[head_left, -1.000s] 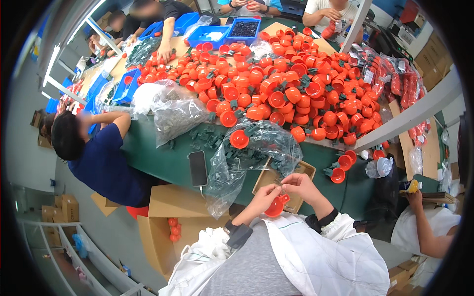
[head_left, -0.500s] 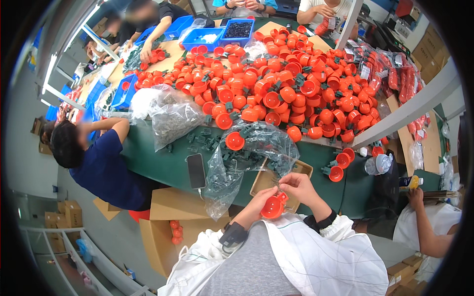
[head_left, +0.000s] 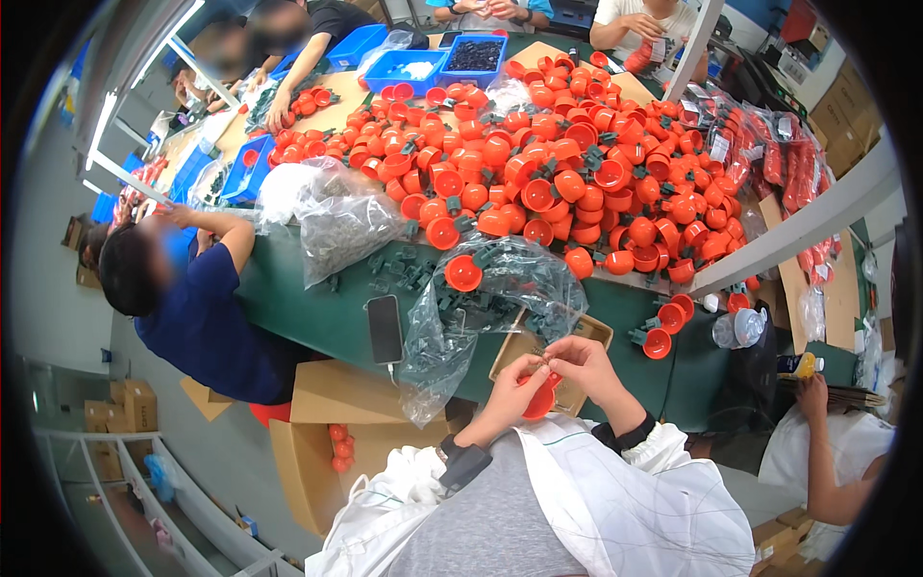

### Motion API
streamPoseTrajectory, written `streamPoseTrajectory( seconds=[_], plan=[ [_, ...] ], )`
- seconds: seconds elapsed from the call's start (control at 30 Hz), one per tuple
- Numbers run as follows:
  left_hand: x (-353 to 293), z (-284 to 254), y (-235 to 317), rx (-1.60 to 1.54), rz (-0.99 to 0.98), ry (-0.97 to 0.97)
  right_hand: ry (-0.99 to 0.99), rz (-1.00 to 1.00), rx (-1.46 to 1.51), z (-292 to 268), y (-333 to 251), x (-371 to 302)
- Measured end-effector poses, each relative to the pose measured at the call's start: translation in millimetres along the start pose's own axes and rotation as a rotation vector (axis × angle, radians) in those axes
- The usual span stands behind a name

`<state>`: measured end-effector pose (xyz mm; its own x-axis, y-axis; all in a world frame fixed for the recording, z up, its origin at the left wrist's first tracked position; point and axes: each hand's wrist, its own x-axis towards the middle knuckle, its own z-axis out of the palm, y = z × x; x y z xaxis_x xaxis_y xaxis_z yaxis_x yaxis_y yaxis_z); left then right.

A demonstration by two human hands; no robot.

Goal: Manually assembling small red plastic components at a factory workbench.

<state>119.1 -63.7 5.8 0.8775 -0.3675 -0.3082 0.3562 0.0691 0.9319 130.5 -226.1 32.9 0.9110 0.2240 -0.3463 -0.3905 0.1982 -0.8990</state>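
Observation:
Just in front of my body, my left hand (head_left: 511, 388) is closed around a small red-orange plastic cup (head_left: 542, 398), whose upper part is covered by my fingers. My right hand (head_left: 585, 367) meets it at the cup's top edge, thumb and fingertips pinched together. Whatever sits between those right fingertips is too small to make out. Beneath both hands lies a shallow cardboard tray (head_left: 503, 354). Beyond it, a clear plastic bag (head_left: 435, 370) spreads over dark green plastic clips, with one red cup (head_left: 463, 273) resting on top.
A large heap of red cups (head_left: 577, 183) with green clips covers the table's far side. Left of my hands lie a phone (head_left: 385, 329) and a bulky plastic bag (head_left: 346, 236). A clear bottle (head_left: 740, 327) stands right. An open carton (head_left: 298, 462) sits below left. Co-workers sit around.
My left hand has turned the cup, so its open bowl no longer faces up. Both hands' fingertips have come together over it. The view has shifted slightly.

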Motion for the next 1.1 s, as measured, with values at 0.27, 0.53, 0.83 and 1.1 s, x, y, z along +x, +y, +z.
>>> streamPoseTrajectory(
  seconds=[0.27, 0.53, 0.83, 1.1],
  plan=[
    [2, -6, 8, -0.030, -0.064, -0.063, 0.021, 0.002, -0.143, -4, 8, 4],
    [0, -10, 15, 0.177, 0.003, -0.087, -0.072, 0.068, -0.313, -6, 11, 5],
    [2, -18, 18, -0.712, -0.543, -0.258, -0.111, -0.153, -0.139, -4, 9, 4],
    [2, -12, 24, 0.147, 0.055, -0.080, -0.142, 0.070, -0.309, -14, 13, 6]
  ],
)
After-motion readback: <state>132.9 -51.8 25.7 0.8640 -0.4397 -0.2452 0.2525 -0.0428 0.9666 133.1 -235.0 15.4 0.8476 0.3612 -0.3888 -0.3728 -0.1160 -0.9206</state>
